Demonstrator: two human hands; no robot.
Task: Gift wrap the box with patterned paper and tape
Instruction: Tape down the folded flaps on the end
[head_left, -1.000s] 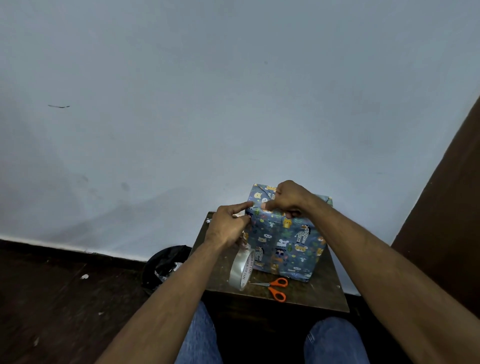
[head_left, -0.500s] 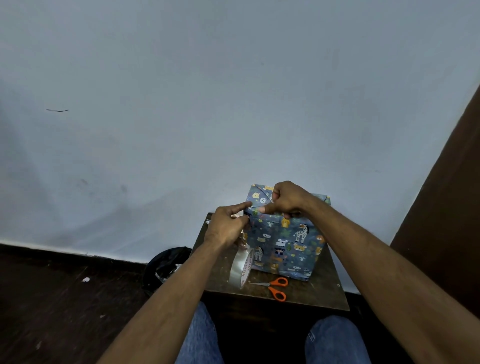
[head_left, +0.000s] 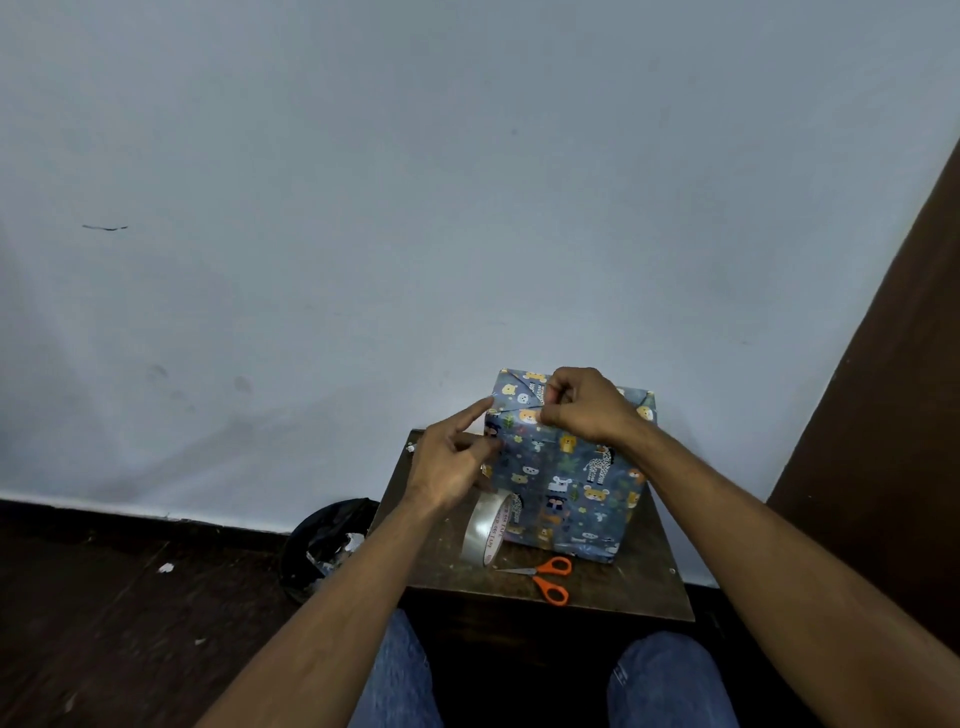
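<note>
Our right hand (head_left: 587, 410) sits curled on the top front edge of the box (head_left: 566, 478), thumb and fingers pinching the folded paper (head_left: 524, 400) there. At its nine o'clock our left hand (head_left: 452, 462) stretches its forefinger to the top left corner of the box, the other fingers loosely bent; whether they hold a strip of tape we cannot tell. The box stands on the small tabletop (head_left: 639, 577), patterned paper covering every face we can see. Leaning against its lower left side, at seven o'clock, is the tape roll (head_left: 485, 530); the scissors (head_left: 545, 577) lie just in front at six o'clock. We judge the wrapping nearly done: the top folds look formed, with taping them down left.
</note>
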